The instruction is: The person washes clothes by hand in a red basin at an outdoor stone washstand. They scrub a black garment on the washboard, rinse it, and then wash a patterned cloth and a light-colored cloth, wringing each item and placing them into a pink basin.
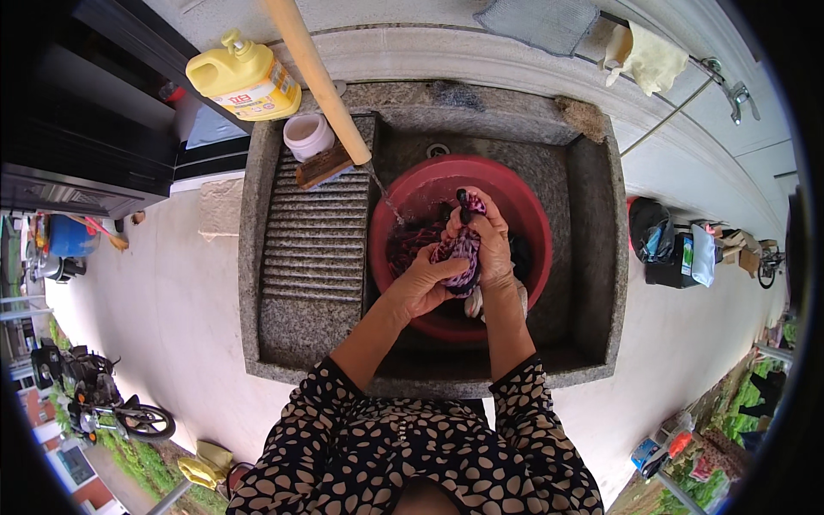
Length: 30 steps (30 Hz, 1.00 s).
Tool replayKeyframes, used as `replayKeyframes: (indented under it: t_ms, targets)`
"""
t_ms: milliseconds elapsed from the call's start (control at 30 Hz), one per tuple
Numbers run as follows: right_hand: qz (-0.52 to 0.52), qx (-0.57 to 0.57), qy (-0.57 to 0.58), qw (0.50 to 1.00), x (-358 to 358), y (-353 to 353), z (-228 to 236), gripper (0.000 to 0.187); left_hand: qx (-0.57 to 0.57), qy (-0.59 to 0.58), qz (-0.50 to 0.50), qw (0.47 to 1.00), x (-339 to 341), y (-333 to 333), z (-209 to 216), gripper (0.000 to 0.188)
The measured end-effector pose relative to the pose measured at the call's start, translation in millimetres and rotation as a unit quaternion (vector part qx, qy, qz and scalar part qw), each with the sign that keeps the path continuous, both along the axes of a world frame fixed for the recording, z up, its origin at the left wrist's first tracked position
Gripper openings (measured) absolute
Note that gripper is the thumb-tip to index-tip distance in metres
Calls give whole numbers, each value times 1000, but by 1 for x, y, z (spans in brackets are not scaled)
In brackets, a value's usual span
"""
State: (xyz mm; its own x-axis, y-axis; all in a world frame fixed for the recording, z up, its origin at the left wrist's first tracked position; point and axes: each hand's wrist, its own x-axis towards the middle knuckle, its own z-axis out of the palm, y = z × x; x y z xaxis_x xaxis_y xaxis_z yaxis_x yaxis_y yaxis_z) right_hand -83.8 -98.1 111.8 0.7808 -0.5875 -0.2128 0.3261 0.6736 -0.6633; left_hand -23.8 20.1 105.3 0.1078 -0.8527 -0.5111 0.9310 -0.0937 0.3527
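Observation:
Both my hands grip a wet purple-and-black patterned cloth (461,251) over a red plastic basin (536,232). My left hand (427,279) closes round its lower part, thumb on top. Higher up, my right hand (489,240) is wrapped round the cloth, and a dark twist of it pokes out above the fingers. More dark reddish fabric (412,247) lies in the basin at the left. A pale piece of cloth (474,302) shows below my hands. Water runs from the end of a tan pipe (322,81) into the basin's left side.
The basin sits in a stone sink (592,257) with a ribbed washboard (313,232) at its left. On the sink's left stand a wooden scrubbing brush (324,165), a pink-white tub (307,136) and a yellow jug (245,79). A scrubbing pad (581,118) rests on the back-right rim.

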Motion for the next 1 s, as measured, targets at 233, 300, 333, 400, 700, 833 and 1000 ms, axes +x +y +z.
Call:
replayKeyframes:
  t_ms: [233,300,333,400,700,833,1000]
  targets:
    - [134,-339,170,916,3,-17,41,31,-40,-79,-110,990,0,-10,46,37]
    - [134,-396,227,880,7,-18,45,35,-26,-111,-153,982,4,-6,53,33]
    - [117,-420,210,875,10,-17,39,36,-24,-139,-167,976,3,-6,48,31]
    - [128,-438,225,861,15,-15,38,36,-16,-193,-196,961,0,-8,27,30]
    - [133,-617,331,702,12,-3,-15,33,252,-703,-142,650,-48,-11,-7,28]
    - [173,-586,333,718,4,1,-32,28,192,-613,-175,746,-47,-8,-31,32]
    - [292,-351,60,888,-18,-32,34,39,-124,160,-190,961,-2,21,1,37]
